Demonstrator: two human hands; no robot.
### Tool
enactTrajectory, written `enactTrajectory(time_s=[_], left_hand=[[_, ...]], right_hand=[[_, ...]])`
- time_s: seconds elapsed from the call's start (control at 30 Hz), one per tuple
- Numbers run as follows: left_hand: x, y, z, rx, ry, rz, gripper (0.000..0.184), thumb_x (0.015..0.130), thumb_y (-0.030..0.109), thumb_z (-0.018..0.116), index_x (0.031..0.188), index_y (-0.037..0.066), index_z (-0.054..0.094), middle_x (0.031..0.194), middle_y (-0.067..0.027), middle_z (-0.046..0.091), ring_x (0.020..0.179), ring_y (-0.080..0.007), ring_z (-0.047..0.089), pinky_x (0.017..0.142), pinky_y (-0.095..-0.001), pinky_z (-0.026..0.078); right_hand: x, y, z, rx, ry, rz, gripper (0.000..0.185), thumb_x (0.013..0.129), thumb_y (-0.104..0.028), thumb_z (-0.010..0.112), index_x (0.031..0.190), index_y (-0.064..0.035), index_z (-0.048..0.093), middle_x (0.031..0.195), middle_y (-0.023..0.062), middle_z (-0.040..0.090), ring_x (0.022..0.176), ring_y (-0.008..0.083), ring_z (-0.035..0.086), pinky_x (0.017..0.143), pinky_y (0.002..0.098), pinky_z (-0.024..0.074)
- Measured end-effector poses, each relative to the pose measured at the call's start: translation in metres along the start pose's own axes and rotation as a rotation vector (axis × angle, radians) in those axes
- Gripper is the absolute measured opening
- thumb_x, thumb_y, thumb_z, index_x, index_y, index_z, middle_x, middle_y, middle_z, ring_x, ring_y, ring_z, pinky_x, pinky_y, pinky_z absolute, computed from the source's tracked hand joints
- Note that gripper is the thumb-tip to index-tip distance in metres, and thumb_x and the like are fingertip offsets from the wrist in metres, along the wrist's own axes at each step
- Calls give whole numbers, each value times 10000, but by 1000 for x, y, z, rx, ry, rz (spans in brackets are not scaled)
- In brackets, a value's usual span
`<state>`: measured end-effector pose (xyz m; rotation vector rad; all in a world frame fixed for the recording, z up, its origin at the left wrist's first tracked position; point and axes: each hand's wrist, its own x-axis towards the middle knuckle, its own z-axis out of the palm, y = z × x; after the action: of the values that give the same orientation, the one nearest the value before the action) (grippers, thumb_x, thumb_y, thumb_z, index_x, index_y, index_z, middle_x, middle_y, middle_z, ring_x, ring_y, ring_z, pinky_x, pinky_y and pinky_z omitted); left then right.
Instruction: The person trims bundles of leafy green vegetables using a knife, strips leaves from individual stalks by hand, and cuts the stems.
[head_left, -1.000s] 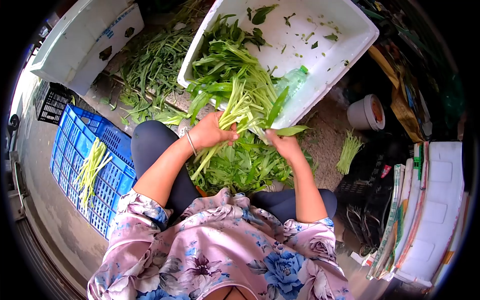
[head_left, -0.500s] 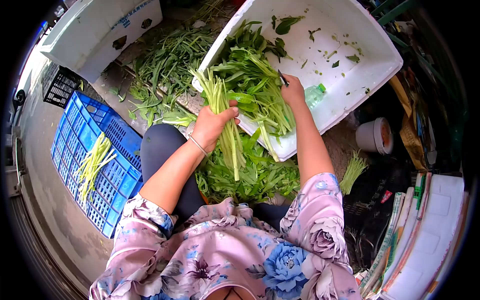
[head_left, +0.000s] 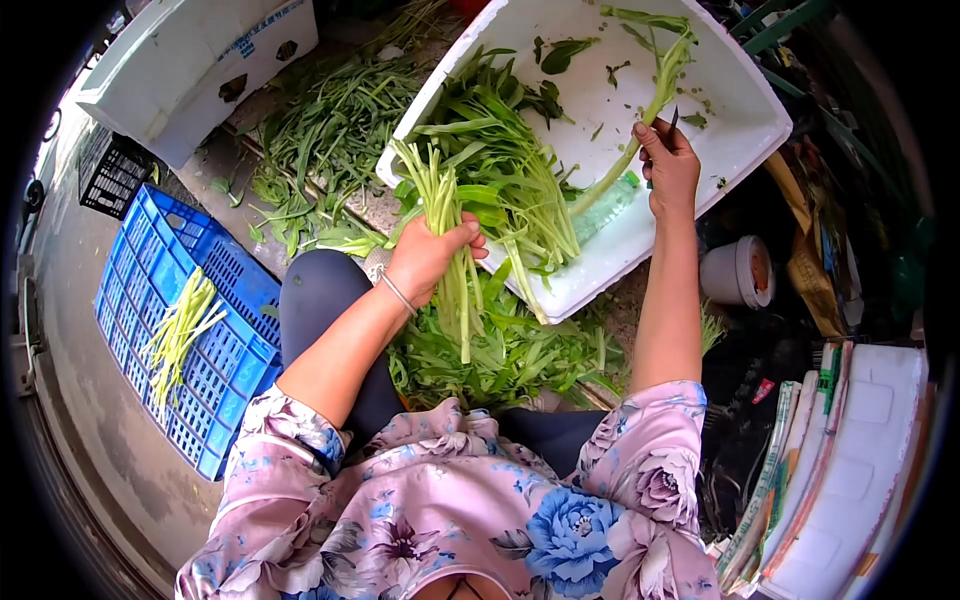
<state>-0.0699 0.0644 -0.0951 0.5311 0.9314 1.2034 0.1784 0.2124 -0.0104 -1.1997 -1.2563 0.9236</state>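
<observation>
My left hand [head_left: 432,255] is wrapped round a bundle of pale green stems [head_left: 440,200], held upright over a heap of loose leaves [head_left: 500,345] between my legs. Over the white foam box [head_left: 740,110], my right hand [head_left: 668,165] pinches a long green stalk [head_left: 655,100]; a small dark tool [head_left: 673,122] also shows at its fingers. A pile of leafy stems [head_left: 510,150] lies in the left part of the box, some hanging over its near edge. Partly behind the stalk, a green plastic bottle [head_left: 612,208] lies in the box.
Trimmed stems [head_left: 183,325] lie on an upturned blue crate [head_left: 240,375] at left. Behind it are a black crate [head_left: 115,178], another foam box [head_left: 190,90] and a leaf pile [head_left: 335,130]. At right are a white bucket [head_left: 735,272] and stacked foam pieces [head_left: 850,450].
My right hand has moved from the stems to the right side of the box and now holds a long stalk. My left hand has kept the bundle.
</observation>
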Motion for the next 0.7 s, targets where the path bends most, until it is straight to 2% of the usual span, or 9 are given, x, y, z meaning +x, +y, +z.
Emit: enactTrajectory(time_s=[0.07,0.1,0.13,0.27,0.4,0.53,0.63,0.7], left_hand=[[0,0,2,13,-21,-1,154,816,52,580,938,-21,521,792,-99,588,680,-173,592,612,-283,503],[0,0,3,25,-34,-3,165,818,59,588,945,-18,516,806,-99,582,680,-180,592,616,-289,511],[0,-1,4,25,-35,-1,165,818,59,588,945,-18,516,806,-99,582,680,-180,592,616,-289,511],[-3,-6,11,137,-72,47,161,794,49,625,913,-13,536,808,-91,588,665,-167,590,607,-277,501],[-4,-11,15,132,-102,50,205,737,39,683,892,-4,557,760,-60,602,645,-131,583,583,-257,483],[-6,-15,14,202,-171,115,236,721,40,696,899,0,546,779,-61,596,666,-136,580,606,-263,491],[-9,-15,12,199,-198,91,260,713,48,704,909,2,539,786,-58,594,666,-136,574,610,-262,489],[-8,-14,10,197,-210,79,278,709,63,712,916,8,535,774,-46,586,649,-127,563,598,-260,479]], right_hand=[[-25,-14,6,-50,-56,10,298,684,-131,758,918,1,629,718,-9,591,610,61,498,506,180,371],[-42,-16,10,-84,-62,67,307,683,-121,758,923,16,625,716,-1,587,633,61,503,583,191,412],[-54,-2,10,-181,-79,-16,305,681,-111,757,918,27,623,714,0,579,648,65,507,609,188,423],[-131,22,28,-276,-111,48,266,670,-74,748,878,24,615,716,3,564,658,65,500,624,209,432],[-185,37,46,-272,-68,146,236,647,-101,760,800,3,614,696,4,550,651,91,497,629,236,427],[-210,41,58,-318,-16,32,234,624,-95,762,721,-6,569,653,40,518,617,150,492,607,266,411],[-216,40,56,-337,-45,-68,218,664,-121,754,758,-7,594,682,22,549,637,120,493,609,262,412],[-216,39,53,-11,-60,196,240,721,-184,732,827,1,622,730,8,581,652,87,490,617,246,413]])
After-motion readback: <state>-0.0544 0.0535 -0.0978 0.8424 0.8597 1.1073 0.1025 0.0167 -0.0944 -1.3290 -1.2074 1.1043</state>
